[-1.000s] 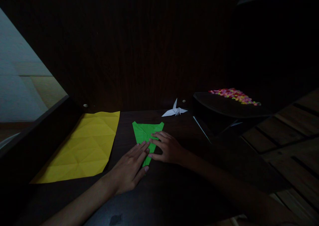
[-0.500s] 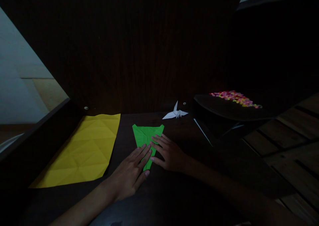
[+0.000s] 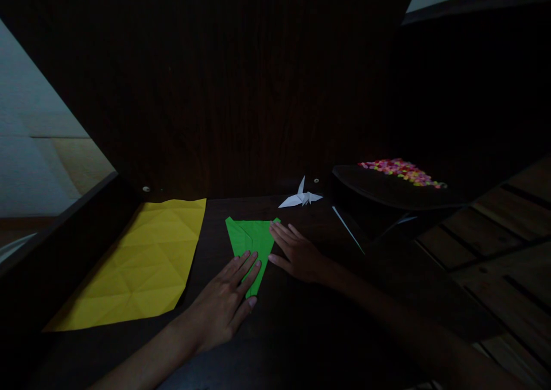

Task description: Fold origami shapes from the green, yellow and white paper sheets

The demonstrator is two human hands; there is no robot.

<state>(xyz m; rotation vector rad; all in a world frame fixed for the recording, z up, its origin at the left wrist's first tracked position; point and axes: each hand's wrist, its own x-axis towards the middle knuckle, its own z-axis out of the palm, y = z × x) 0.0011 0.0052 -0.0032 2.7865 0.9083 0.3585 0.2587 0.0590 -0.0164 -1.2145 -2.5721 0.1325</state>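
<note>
A green paper (image 3: 249, 238) folded into a narrow downward-pointing triangle lies flat on the dark table (image 3: 301, 332). My left hand (image 3: 226, 301) lies flat with its fingers spread on the lower tip of the green paper. My right hand (image 3: 297, 255) presses flat along the paper's right folded edge, fingertips reaching up toward its top right corner. Neither hand grips anything.
A creased yellow sheet (image 3: 142, 264) lies to the left. A small white paper crane (image 3: 300, 197) stands behind the green paper. A dark tray (image 3: 379, 192) at the right carries several colourful small pieces (image 3: 402, 171). A dark wooden panel rises behind.
My right hand has slid up and to the right along the green paper's right edge. My left hand has stayed on the lower tip.
</note>
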